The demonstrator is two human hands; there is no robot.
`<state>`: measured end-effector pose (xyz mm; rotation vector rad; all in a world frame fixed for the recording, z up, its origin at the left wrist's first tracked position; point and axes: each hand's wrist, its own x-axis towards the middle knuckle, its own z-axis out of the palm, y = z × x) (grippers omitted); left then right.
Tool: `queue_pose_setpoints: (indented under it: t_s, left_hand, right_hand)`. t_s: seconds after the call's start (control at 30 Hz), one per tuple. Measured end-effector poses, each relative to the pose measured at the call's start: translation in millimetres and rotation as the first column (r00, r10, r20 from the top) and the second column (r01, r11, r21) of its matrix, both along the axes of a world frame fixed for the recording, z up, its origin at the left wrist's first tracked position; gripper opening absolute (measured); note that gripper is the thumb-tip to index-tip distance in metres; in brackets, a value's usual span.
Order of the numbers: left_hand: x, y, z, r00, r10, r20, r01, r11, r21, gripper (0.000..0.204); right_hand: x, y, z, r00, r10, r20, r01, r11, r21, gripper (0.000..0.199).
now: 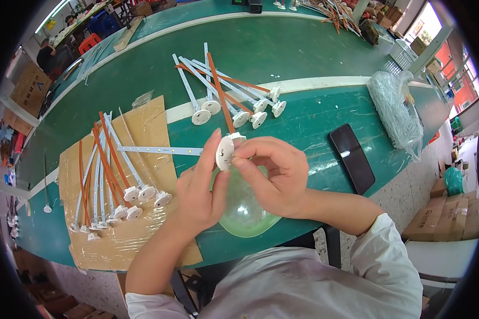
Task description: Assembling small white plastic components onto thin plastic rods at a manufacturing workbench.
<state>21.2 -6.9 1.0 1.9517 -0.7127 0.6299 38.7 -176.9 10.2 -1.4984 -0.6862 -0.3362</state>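
My left hand (201,186) grips a white round disc (224,154) by its edge, fingers on one side and thumb below. My right hand (279,173) pinches at the face of the disc with thumb and forefinger; anything small between those fingertips is hidden. A pale LED strip (159,150) runs leftward from behind my left fingers, and an orange strip (221,90) rises behind the disc. Whether either strip joins the disc is covered by my fingers. Below my hands sits a translucent green bowl (250,227), its contents too indistinct to name.
On the left, a cardboard sheet (183,250) carries several LED strips with white discs (134,213). More strip assemblies (201,117) lie ahead on the green table (303,127). A black phone (352,159) and a clear plastic bag (394,109) lie at right, with cartons (444,218) beyond the edge.
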Motion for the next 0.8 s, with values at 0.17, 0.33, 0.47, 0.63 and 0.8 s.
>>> queue_pose_setpoints:
  t_s: [0.17,0.33,0.47,0.63,0.8]
  left_hand:
    - [-0.6,0.2,4.5,1.000,-0.010,0.014,0.009,1.000,0.021,0.060]
    - [-2.1,1.2,5.1,1.000,0.002,0.003,-0.003,0.999,0.051,0.061]
    - [1.6,-0.5,-0.9,0.999,-0.032,-0.012,0.032,0.998,-0.052,0.062]
    - [-0.1,0.8,1.7,0.999,-0.029,-0.038,0.026,0.996,-0.085,0.061]
    - [-4.0,-1.9,4.2,0.999,-0.020,-0.041,0.018,0.999,-0.048,0.055]
  right_hand:
    - [3.1,-4.7,5.0,0.999,0.041,-0.015,-0.041,0.999,0.026,0.013]
    - [4.0,-7.8,7.2,0.997,0.007,0.081,-0.002,0.998,-0.067,0.014]
    - [2.3,-9.2,8.8,0.991,-0.013,0.133,0.030,0.991,-0.129,0.016]
    - [3.6,-8.2,8.1,0.995,0.030,0.090,-0.020,0.994,-0.107,0.015]
    - [4.3,-10.7,9.2,0.998,0.028,0.059,-0.023,0.997,-0.076,0.013]
